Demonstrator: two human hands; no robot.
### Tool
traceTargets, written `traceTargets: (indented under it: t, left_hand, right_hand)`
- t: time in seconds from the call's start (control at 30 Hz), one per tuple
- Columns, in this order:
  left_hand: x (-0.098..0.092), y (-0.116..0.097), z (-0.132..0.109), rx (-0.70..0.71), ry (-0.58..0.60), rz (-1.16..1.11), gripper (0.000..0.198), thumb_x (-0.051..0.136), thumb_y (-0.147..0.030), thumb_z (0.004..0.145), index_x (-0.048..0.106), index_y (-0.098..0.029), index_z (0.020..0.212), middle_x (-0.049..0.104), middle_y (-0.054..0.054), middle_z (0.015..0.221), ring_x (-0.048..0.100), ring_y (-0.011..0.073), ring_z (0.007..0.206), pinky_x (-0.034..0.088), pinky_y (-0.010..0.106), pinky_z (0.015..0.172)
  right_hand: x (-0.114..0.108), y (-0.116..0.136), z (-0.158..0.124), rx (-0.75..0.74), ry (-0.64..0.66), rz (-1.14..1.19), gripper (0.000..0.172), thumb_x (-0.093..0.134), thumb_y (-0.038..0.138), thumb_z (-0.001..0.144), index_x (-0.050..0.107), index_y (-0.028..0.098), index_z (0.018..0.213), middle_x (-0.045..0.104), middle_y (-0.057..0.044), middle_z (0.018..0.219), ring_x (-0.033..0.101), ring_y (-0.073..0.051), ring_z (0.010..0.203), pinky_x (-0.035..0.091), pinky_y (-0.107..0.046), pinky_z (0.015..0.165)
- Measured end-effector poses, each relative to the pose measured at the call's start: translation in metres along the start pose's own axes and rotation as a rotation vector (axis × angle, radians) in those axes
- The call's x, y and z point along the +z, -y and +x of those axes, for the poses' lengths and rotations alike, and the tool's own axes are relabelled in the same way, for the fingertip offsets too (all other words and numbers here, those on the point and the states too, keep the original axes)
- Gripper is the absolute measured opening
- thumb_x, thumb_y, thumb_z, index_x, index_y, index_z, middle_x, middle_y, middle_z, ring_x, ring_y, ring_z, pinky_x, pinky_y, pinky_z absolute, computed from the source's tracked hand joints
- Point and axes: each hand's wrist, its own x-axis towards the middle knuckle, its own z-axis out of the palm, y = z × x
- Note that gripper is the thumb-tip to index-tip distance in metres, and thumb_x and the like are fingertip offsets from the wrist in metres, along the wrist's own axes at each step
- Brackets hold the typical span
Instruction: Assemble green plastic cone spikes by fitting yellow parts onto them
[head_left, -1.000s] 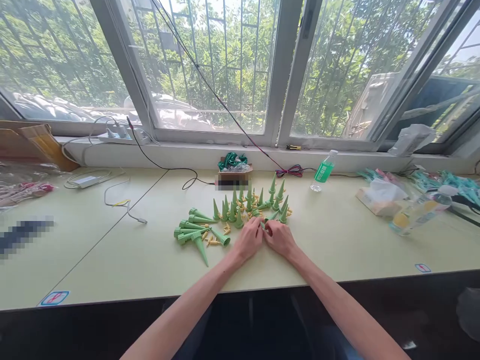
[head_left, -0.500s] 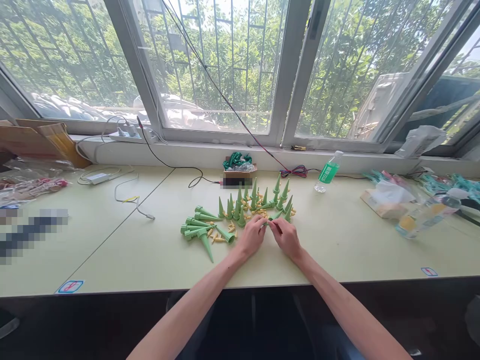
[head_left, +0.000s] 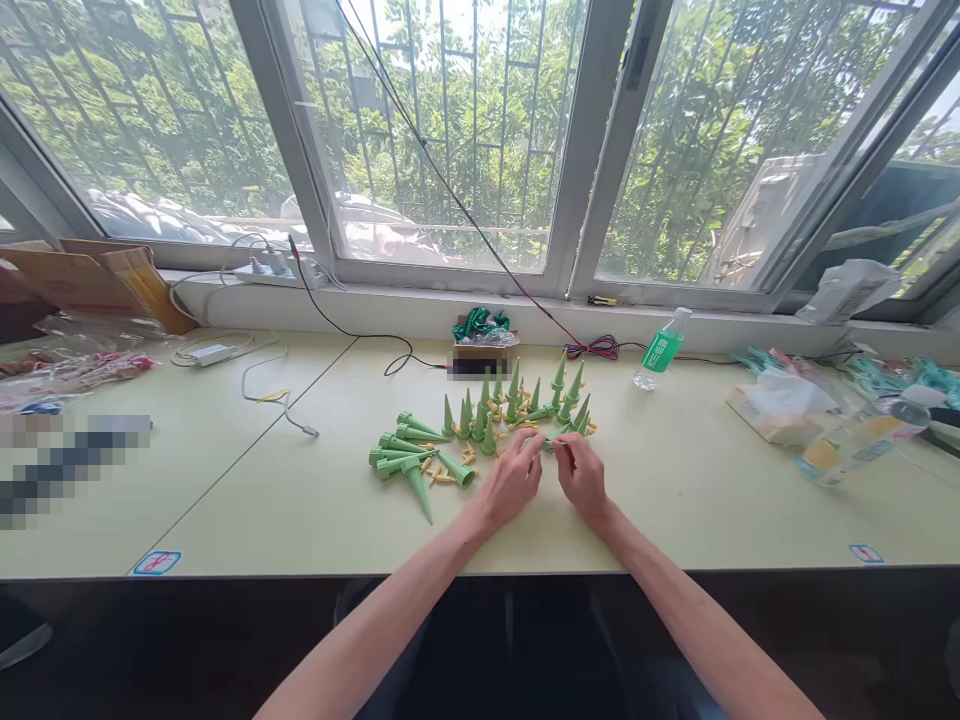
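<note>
Both my hands rest on the pale green table (head_left: 675,500) in front of a cluster of green plastic cones (head_left: 517,400). My left hand (head_left: 512,480) is curled, its fingertips pinching one end of a green cone piece (head_left: 553,440). My right hand (head_left: 581,475) pinches the same piece from the right. Several cones stand upright just behind my fingers. More cones lie on their sides (head_left: 405,460) to the left. Small yellow parts (head_left: 435,475) are scattered among them.
A small box with green items (head_left: 480,345) sits behind the cones. A green-labelled bottle (head_left: 660,350) stands at the right. Tissues (head_left: 776,405) and a lying bottle (head_left: 855,445) are far right. Cables (head_left: 262,390) and plastic bags (head_left: 67,370) lie left, under the window.
The view has shifted, so everything sits a little further right in the picture. My hands have drawn slightly apart while still pinching the green piece between them.
</note>
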Motion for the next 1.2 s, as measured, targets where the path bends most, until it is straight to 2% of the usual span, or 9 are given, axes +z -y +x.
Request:
traceTargets:
  t: [0.13, 0.23, 0.3, 0.4, 0.5, 0.63, 0.8, 1.07, 1.2]
  left_hand:
    - [-0.01, -0.005, -0.008, 0.157, -0.013, 0.172, 0.03, 0.038, -0.015, 0.094, 0.056, -0.019, 0.117, 0.063, 0.012, 0.113, 0.065, 0.0123, 0.074, 0.052, 0.023, 0.062]
    - [-0.03, -0.005, -0.019, 0.243, -0.04, 0.271, 0.026, 0.043, -0.017, 0.092, 0.061, -0.02, 0.11, 0.068, 0.01, 0.102, 0.064, 0.0106, 0.066, 0.048, 0.021, 0.056]
    - [-0.051, 0.0, -0.024, 0.226, -0.099, 0.309, 0.023, 0.046, -0.018, 0.091, 0.063, -0.02, 0.106, 0.069, 0.009, 0.096, 0.064, 0.0118, 0.069, 0.048, 0.021, 0.057]
    - [-0.089, 0.015, -0.021, 0.001, -0.24, 0.359, 0.02, 0.047, -0.021, 0.091, 0.065, -0.018, 0.099, 0.069, 0.009, 0.092, 0.064, 0.0141, 0.072, 0.051, 0.025, 0.066]
    - [-0.125, 0.042, -0.01, -0.296, -0.396, 0.431, 0.024, 0.045, -0.024, 0.091, 0.067, -0.016, 0.095, 0.069, 0.011, 0.096, 0.064, 0.0217, 0.092, 0.051, 0.033, 0.083]
    - [-0.154, 0.08, -0.006, -0.609, -0.199, 0.404, 0.036, 0.044, -0.039, 0.092, 0.07, -0.016, 0.1, 0.07, 0.012, 0.112, 0.061, 0.0277, 0.107, 0.046, 0.038, 0.095]
    - [-0.158, 0.099, -0.017, -0.768, -0.08, 0.294, 0.048, 0.033, -0.049, 0.096, 0.071, -0.021, 0.098, 0.074, 0.007, 0.103, 0.064, 0.0244, 0.099, 0.047, 0.031, 0.086]
    - [-0.146, 0.08, -0.017, -0.79, -0.084, 0.291, 0.045, 0.033, -0.049, 0.096, 0.069, -0.022, 0.091, 0.072, 0.007, 0.086, 0.063, 0.0226, 0.084, 0.043, 0.029, 0.072]
    - [-0.137, 0.073, -0.015, -0.813, -0.111, 0.27, 0.041, 0.035, -0.048, 0.096, 0.066, -0.022, 0.093, 0.072, 0.007, 0.089, 0.063, 0.0233, 0.085, 0.043, 0.029, 0.073]
  right_hand:
    - [0.001, -0.002, -0.002, 0.063, -0.076, -0.038, 0.026, 0.036, 0.033, 0.102, 0.053, 0.021, 0.088, 0.059, -0.002, 0.071, 0.051, -0.013, 0.056, 0.043, -0.025, 0.057]
    - [0.002, -0.001, -0.001, 0.059, -0.008, -0.018, 0.023, 0.039, 0.033, 0.101, 0.053, 0.02, 0.087, 0.057, -0.001, 0.068, 0.048, -0.013, 0.053, 0.041, -0.024, 0.056]
    - [0.002, 0.0, 0.0, 0.064, 0.045, 0.012, 0.022, 0.04, 0.033, 0.1, 0.053, 0.02, 0.088, 0.056, -0.001, 0.068, 0.048, -0.012, 0.053, 0.041, -0.024, 0.056]
    - [0.003, 0.001, 0.001, 0.088, 0.091, 0.063, 0.021, 0.041, 0.034, 0.1, 0.053, 0.02, 0.091, 0.055, 0.001, 0.065, 0.048, -0.012, 0.052, 0.04, -0.023, 0.055]
    - [0.004, 0.0, 0.0, 0.107, 0.099, 0.087, 0.019, 0.044, 0.035, 0.099, 0.053, 0.02, 0.094, 0.056, 0.001, 0.067, 0.049, -0.012, 0.052, 0.041, -0.023, 0.055]
    - [0.005, -0.002, -0.001, 0.122, 0.108, 0.101, 0.017, 0.045, 0.035, 0.099, 0.052, 0.02, 0.096, 0.054, 0.003, 0.065, 0.049, -0.012, 0.051, 0.04, -0.023, 0.054]
    - [0.004, -0.001, 0.0, 0.136, 0.111, 0.097, 0.016, 0.045, 0.035, 0.099, 0.052, 0.021, 0.096, 0.051, 0.004, 0.063, 0.048, -0.012, 0.05, 0.04, -0.023, 0.054]
    - [0.003, -0.001, 0.0, 0.159, 0.123, 0.102, 0.016, 0.045, 0.036, 0.098, 0.051, 0.021, 0.095, 0.049, 0.004, 0.062, 0.046, -0.012, 0.05, 0.039, -0.023, 0.053]
    - [0.003, -0.001, 0.0, 0.169, 0.125, 0.11, 0.017, 0.046, 0.036, 0.098, 0.051, 0.021, 0.095, 0.052, 0.004, 0.064, 0.049, -0.012, 0.051, 0.04, -0.023, 0.053]
